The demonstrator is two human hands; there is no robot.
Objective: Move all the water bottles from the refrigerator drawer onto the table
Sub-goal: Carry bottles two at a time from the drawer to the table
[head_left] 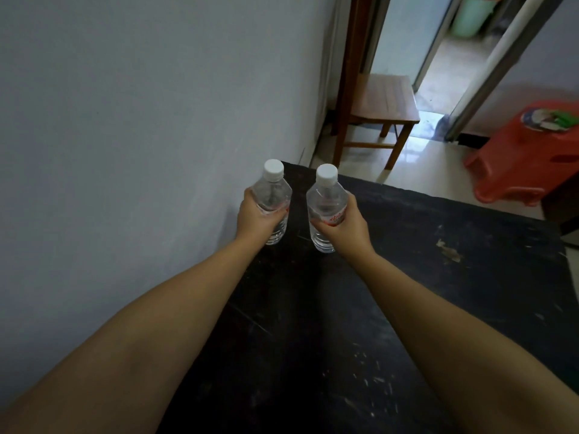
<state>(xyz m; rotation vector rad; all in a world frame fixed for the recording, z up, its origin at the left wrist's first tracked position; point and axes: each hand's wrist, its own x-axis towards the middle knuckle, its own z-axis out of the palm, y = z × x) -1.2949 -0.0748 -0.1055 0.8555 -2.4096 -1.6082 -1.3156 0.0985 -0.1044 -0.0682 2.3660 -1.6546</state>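
Both arms reach out over the black table (407, 277), each hand wrapped round a clear water bottle with a white cap. The left hand (255, 219) grips the left bottle (272, 195) about its middle, fingers curled round the far side. The right hand (346, 225) grips the right bottle (326, 208) the same way, the thumb lying across the red-printed label. The bottles stand upright, side by side with a gap between them, near the table's far left corner by the pale wall (125, 120). Their bases look to be at the tabletop or just above it; from here I cannot tell whether they touch.

The tabletop is dark and scuffed, with pale scratches and a chipped patch towards its right side. Past the far edge a wooden chair (382, 101) stands on the glossy tiled floor in front of an open doorway. To the right sits a red plastic stool (517, 164) with something round and printed lying on top.
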